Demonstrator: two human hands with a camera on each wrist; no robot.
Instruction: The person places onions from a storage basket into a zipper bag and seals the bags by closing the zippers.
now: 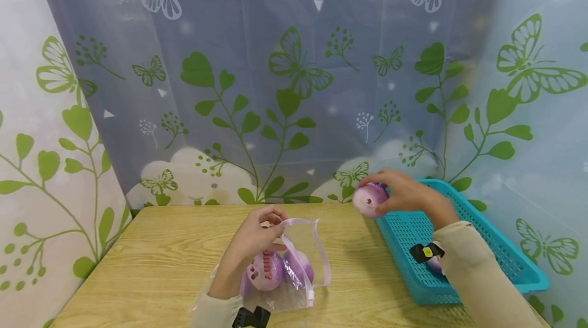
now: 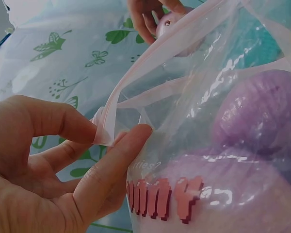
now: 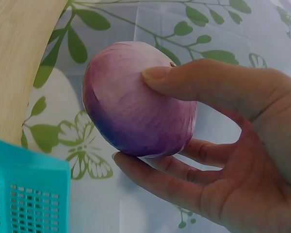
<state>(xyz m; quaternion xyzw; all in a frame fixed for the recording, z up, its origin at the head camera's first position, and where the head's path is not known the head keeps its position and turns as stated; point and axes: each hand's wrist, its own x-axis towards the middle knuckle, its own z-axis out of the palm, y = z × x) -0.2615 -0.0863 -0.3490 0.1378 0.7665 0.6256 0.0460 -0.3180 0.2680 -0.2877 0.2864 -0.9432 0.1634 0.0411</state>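
Half-curled right grip (image 1: 409, 195) holds a purple onion (image 3: 136, 102), brown tip (image 1: 369, 201) facing the head camera.

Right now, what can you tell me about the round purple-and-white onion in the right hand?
The round purple-and-white onion has smooth, finely streaked skin, shading from pale pinkish white to deep violet, with a small brown spot facing the head camera. It looks whole. The right hand grips it between thumb and fingers, in the air by the far left corner of the turquoise perforated plastic basket; nothing else visibly touches it.
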